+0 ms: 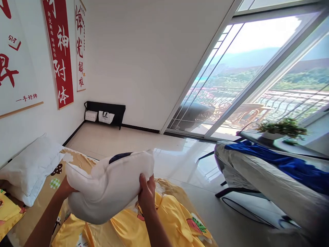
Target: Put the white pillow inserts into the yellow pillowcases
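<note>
A plump white pillow (pixel 110 190) is held up between my two hands, tilted with its right end higher. My left hand (pixel 68 188) grips the left side, its fingers partly hidden by a fold. At the right end my right hand (pixel 147 190) is closed on the edge, thumb on the near face. A dark patch (pixel 119 157) shows along the pillow's top edge. Beneath it, yellow cloth (pixel 128 228) with cartoon prints lies rumpled on the bed. A second white pillow (pixel 36 164) rests on the tan patterned sheet (pixel 65 156) at the left.
More yellow cloth (pixel 10 214) lies at the bed's left. A covered chair (pixel 239 164) with blue fabric (pixel 280 161) stands right, near a potted plant (pixel 282 128). By the far wall is a low black bench (pixel 115 115) with a white bag (pixel 106 117). Sliding glass doors (pixel 231 79) are behind.
</note>
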`<action>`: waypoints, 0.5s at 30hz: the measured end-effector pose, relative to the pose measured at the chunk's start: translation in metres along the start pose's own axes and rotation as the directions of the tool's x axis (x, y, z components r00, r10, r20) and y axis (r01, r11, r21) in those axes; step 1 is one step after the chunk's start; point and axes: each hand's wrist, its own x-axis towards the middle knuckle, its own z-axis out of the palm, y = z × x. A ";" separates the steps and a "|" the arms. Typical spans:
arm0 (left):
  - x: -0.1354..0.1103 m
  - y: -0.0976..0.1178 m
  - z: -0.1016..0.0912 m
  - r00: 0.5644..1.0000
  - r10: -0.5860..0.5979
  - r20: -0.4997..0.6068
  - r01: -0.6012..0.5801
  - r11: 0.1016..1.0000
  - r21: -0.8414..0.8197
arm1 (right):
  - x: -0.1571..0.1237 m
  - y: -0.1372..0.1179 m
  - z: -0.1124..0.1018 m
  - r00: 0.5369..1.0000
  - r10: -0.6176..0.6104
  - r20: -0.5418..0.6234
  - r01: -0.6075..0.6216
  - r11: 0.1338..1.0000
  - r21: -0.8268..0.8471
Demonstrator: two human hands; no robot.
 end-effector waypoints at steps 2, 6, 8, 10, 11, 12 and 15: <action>-0.008 0.002 0.013 0.997 -0.042 0.069 0.040 0.999 0.033 | -0.003 -0.012 0.003 0.985 0.039 0.167 -0.031 0.998 -0.051; -0.021 0.004 0.043 0.999 -0.040 0.010 0.040 0.999 0.011 | -0.013 -0.032 0.014 0.894 -0.109 0.434 0.241 0.935 -0.262; -0.027 -0.001 0.052 1.000 0.021 -0.001 -0.021 0.999 -0.027 | -0.021 -0.038 0.023 0.843 -0.230 0.486 0.424 0.841 -0.337; -0.036 -0.011 0.057 0.991 0.077 0.106 -0.071 0.996 -0.055 | -0.029 -0.040 0.033 0.786 -0.292 0.545 0.538 0.758 -0.369; -0.041 -0.016 0.059 0.982 0.078 0.173 -0.069 0.996 -0.060 | -0.033 -0.040 0.037 0.760 -0.299 0.577 0.571 0.731 -0.374; -0.045 -0.021 0.061 0.974 0.062 0.219 -0.051 0.997 -0.056 | -0.036 -0.039 0.041 0.744 -0.297 0.599 0.590 0.712 -0.380; -0.054 -0.035 0.068 0.987 -0.030 0.160 0.036 0.999 -0.038 | -0.045 -0.030 0.044 0.766 -0.288 0.575 0.579 0.698 -0.421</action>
